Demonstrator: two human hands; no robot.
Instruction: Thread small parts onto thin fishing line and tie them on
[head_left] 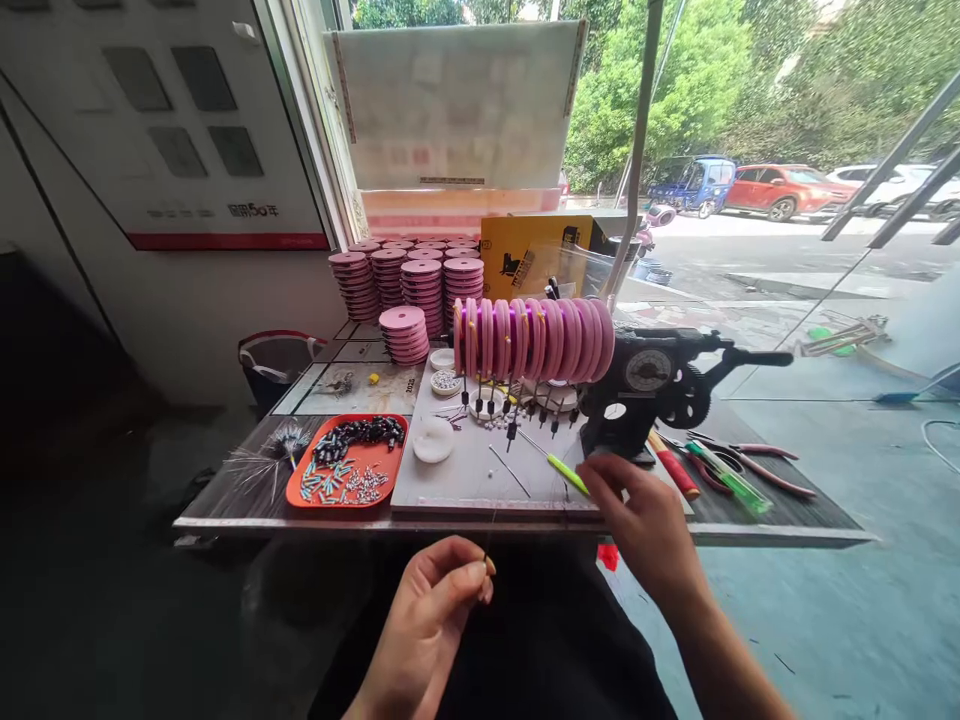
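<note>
My left hand [435, 610] is below the table's front edge, its thumb and forefinger pinched on a thin line or small bit that I cannot make out. My right hand [641, 515] reaches over the table's front edge, fingers curled near a green-handled tool [566, 472] and the black winding machine [645, 385]. A row of pink spools [532, 338] is mounted on the machine's shaft, with small black weights hanging beneath on lines.
An orange tray [346, 462] of small beads and parts lies at the left. Stacks of pink spools [409, 280] stand at the back beside a yellow box [529, 255]. Red pliers [750, 465], a green lighter [731, 480] and a white cup [433, 440] lie on the table [240, 490].
</note>
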